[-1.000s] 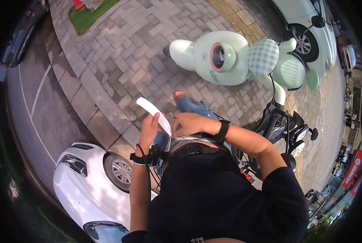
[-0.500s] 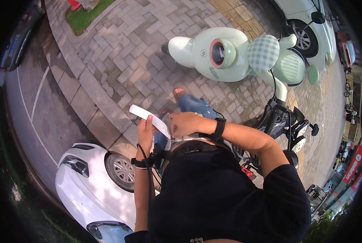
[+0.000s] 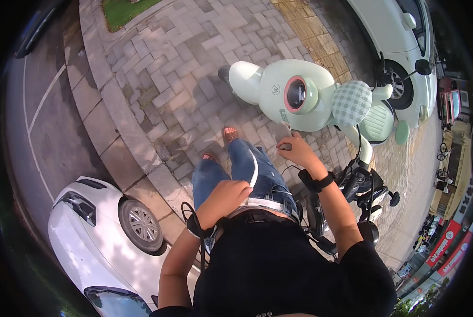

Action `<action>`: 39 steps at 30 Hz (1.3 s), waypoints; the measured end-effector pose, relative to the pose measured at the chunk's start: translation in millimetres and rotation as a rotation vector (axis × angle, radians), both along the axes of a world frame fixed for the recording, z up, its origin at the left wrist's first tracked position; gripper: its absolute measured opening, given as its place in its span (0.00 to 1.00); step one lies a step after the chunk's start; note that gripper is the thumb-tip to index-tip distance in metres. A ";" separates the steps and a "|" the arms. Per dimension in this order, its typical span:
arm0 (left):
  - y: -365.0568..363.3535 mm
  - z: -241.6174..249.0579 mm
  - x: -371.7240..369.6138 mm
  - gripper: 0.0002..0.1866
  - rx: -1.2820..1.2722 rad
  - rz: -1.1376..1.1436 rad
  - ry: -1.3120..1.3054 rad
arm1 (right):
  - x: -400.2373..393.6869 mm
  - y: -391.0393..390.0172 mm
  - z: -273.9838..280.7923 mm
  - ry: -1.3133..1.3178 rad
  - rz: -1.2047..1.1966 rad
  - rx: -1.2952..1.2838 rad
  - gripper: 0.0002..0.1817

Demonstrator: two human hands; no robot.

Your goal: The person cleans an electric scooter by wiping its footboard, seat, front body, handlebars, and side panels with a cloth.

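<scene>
My left hand (image 3: pixel 227 197), in front of my waist, is closed round a white belt (image 3: pixel 255 168), whose loose end curves up past my fingers. More of the belt runs along the top of my blue jeans (image 3: pixel 252 168). My right hand (image 3: pixel 299 150) is raised to the right, away from my waist, with thumb and fingers pinched together. A small pale greyish thing (image 3: pixel 284 130) shows at those fingertips, too blurred to name. Black bands circle both my wrists, and a black cable hangs by the left one.
A pale green scooter (image 3: pixel 300 95) with a checked seat stands ahead on paving (image 3: pixel 194 68). Close on my right are dark handlebars (image 3: pixel 360 177). A white car (image 3: pixel 99 238) is parked on my left beyond the kerb, and another white car (image 3: pixel 400 47) stands ahead right.
My left hand has moved right across my waist with the belt, which now shows edge-on. My right hand has moved from the waist up and to the right. The view has shifted slightly.
</scene>
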State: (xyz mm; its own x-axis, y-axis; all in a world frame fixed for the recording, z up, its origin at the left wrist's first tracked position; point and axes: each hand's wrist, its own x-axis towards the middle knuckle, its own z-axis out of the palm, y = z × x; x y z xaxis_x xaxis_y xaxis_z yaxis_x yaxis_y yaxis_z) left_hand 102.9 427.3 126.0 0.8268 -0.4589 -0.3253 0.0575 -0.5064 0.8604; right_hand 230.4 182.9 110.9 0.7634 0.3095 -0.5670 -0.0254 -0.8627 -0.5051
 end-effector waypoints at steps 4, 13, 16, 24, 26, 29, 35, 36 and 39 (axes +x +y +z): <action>8.4 -67.1 0.3 0.11 -0.059 0.353 0.014 | -7.0 4.3 -28.1 -0.215 -0.261 0.090 0.17; 10.9 -263.7 -139.3 0.18 0.549 -0.071 0.528 | -136.8 -39.7 -227.4 0.679 0.450 -0.456 0.39; 11.1 -276.0 -167.0 0.19 0.374 -0.078 0.547 | -148.8 -36.3 -223.3 0.605 0.510 -0.462 0.27; 26.1 -139.8 -137.9 0.13 -1.019 0.022 0.644 | -138.0 -25.9 -87.9 0.966 0.674 0.031 0.13; 13.5 -157.6 -144.5 0.11 -0.753 0.000 0.779 | -143.6 -44.6 -104.2 1.041 0.603 0.113 0.14; -7.0 -232.7 -125.3 0.10 -0.403 -0.087 0.764 | -135.2 -68.5 -192.8 1.018 0.513 0.227 0.15; -53.0 -422.2 36.7 0.04 -0.164 0.870 0.254 | -11.9 11.3 -385.6 0.723 0.354 0.290 0.16; -44.9 -446.7 66.5 0.04 -0.083 1.011 0.082 | 5.0 25.4 -416.2 0.605 0.194 0.372 0.16; -13.2 -500.2 152.3 0.07 -0.065 1.100 -0.043 | 54.0 64.8 -465.3 0.126 0.063 0.222 0.14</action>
State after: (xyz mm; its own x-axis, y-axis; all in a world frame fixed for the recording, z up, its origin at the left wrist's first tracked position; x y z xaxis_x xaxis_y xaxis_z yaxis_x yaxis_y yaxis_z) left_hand 255.2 414.0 -374.2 0.8043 0.5193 -0.2887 0.4188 -0.1508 0.8955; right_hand 284.5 247.7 -354.4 0.6659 0.4819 -0.5695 -0.0498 -0.7330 -0.6784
